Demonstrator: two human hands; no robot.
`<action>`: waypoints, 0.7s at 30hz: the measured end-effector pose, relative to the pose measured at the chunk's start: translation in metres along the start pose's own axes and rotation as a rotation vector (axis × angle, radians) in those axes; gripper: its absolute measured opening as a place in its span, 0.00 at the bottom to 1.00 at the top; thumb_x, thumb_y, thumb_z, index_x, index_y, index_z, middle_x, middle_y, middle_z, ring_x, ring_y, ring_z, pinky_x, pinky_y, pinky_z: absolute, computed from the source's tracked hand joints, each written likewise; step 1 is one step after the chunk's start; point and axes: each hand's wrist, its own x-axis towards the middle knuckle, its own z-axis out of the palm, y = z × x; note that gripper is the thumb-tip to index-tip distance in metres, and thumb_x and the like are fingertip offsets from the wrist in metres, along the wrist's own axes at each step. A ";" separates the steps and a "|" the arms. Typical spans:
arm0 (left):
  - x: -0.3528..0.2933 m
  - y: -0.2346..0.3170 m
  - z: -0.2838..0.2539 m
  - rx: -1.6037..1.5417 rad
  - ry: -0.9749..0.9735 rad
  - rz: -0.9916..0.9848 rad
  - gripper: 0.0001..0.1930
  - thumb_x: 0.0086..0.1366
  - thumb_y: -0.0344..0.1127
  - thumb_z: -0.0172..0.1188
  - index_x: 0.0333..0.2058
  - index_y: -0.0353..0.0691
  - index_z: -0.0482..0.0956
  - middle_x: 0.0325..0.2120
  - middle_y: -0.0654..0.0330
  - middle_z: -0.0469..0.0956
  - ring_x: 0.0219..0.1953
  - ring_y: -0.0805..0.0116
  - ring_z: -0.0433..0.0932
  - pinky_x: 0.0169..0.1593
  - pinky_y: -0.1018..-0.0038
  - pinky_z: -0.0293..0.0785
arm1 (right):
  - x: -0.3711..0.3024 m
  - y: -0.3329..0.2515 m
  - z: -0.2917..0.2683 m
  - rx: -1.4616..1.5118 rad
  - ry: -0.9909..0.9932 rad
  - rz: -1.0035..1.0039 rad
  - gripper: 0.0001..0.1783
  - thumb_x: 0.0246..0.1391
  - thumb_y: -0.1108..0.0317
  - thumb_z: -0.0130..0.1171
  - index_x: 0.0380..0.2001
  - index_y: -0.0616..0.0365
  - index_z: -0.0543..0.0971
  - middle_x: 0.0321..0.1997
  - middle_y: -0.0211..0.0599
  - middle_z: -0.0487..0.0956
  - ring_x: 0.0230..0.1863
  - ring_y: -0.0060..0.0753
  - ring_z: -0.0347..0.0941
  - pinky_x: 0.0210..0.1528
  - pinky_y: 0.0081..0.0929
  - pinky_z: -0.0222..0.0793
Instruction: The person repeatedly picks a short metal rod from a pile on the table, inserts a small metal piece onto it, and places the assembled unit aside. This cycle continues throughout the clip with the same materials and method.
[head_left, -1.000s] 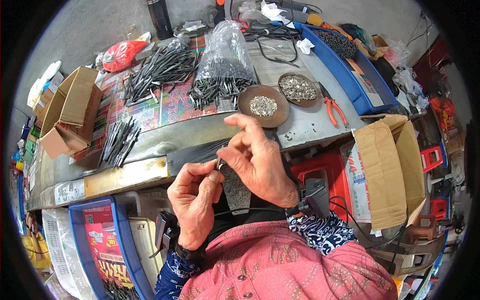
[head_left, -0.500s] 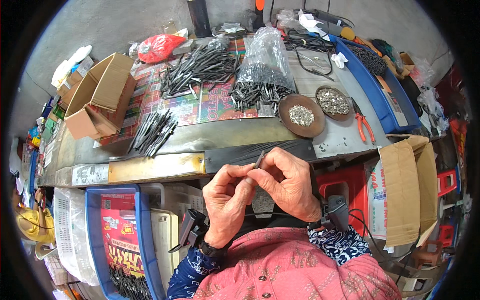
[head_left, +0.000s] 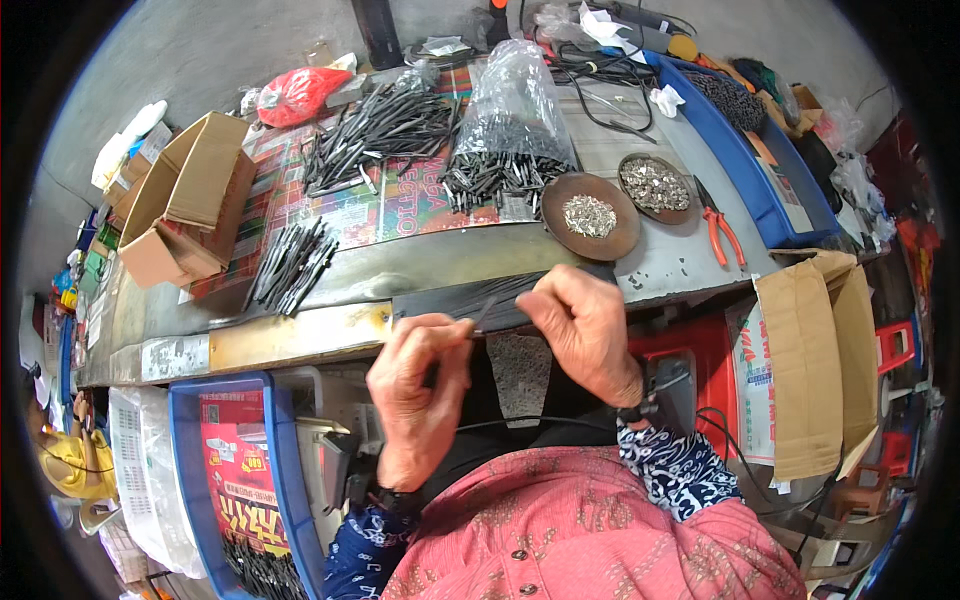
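Note:
A thin dark rod [head_left: 487, 308] is pinched between the thumb and fingers of my left hand [head_left: 420, 385], just off the bench's front edge. My right hand [head_left: 583, 335] is apart from it, its thumb and fingers pressed together; whatever they hold is hidden. Beyond my right hand sits a round brown dish [head_left: 620, 240] of small silvery bits [head_left: 589, 216]. A neat bundle of dark rods [head_left: 290, 265] lies on the bench to the left. Shorter dark pieces [head_left: 505, 180] spill from a clear plastic bag [head_left: 515, 95] at the middle.
A larger heap of dark rods [head_left: 380, 130] lies farther back. At right are a second dish of metal bits [head_left: 655, 185], red-handled pliers [head_left: 722, 238] and a long blue tray [head_left: 790, 215]. Cardboard boxes [head_left: 190, 200] flank the bench. A blue crate [head_left: 283, 450] stands below left.
My hands have moved apart. The left has drawn left with the dark rod, while the right has lifted slightly forward, away from it.

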 end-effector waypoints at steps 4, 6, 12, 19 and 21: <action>0.008 -0.009 -0.025 0.552 -0.017 0.225 0.08 0.55 0.15 0.59 0.33 0.33 0.79 0.27 0.57 0.75 0.27 0.68 0.76 0.32 0.76 0.71 | 0.004 0.017 -0.009 0.121 0.011 0.182 0.17 0.58 0.64 0.62 0.22 0.64 0.71 0.17 0.36 0.67 0.18 0.26 0.58 0.22 0.26 0.59; 0.009 -0.011 -0.033 0.630 -0.062 0.205 0.10 0.52 0.16 0.59 0.33 0.34 0.79 0.28 0.55 0.75 0.31 0.59 0.76 0.35 0.72 0.72 | 0.004 0.023 -0.009 0.139 0.007 0.156 0.16 0.58 0.65 0.62 0.23 0.64 0.71 0.17 0.36 0.67 0.18 0.25 0.59 0.22 0.26 0.60; 0.022 -0.021 -0.021 0.794 -0.205 0.335 0.12 0.51 0.19 0.57 0.36 0.37 0.77 0.29 0.54 0.72 0.32 0.52 0.73 0.37 0.64 0.70 | 0.004 0.030 -0.004 0.110 -0.017 0.079 0.14 0.56 0.66 0.63 0.24 0.62 0.73 0.19 0.32 0.69 0.20 0.25 0.63 0.23 0.24 0.60; 0.047 -0.035 0.029 0.805 -0.226 0.407 0.11 0.46 0.20 0.55 0.30 0.37 0.71 0.27 0.52 0.67 0.32 0.49 0.70 0.38 0.61 0.69 | 0.006 0.031 0.000 0.054 0.029 0.056 0.13 0.54 0.67 0.64 0.23 0.61 0.72 0.18 0.39 0.70 0.18 0.36 0.66 0.22 0.30 0.62; 0.048 -0.034 0.028 0.774 -0.212 0.410 0.11 0.46 0.20 0.55 0.31 0.37 0.71 0.28 0.51 0.67 0.32 0.49 0.70 0.38 0.60 0.69 | 0.006 0.029 -0.001 0.059 0.012 0.090 0.13 0.53 0.68 0.64 0.23 0.61 0.72 0.19 0.39 0.70 0.18 0.35 0.66 0.21 0.30 0.62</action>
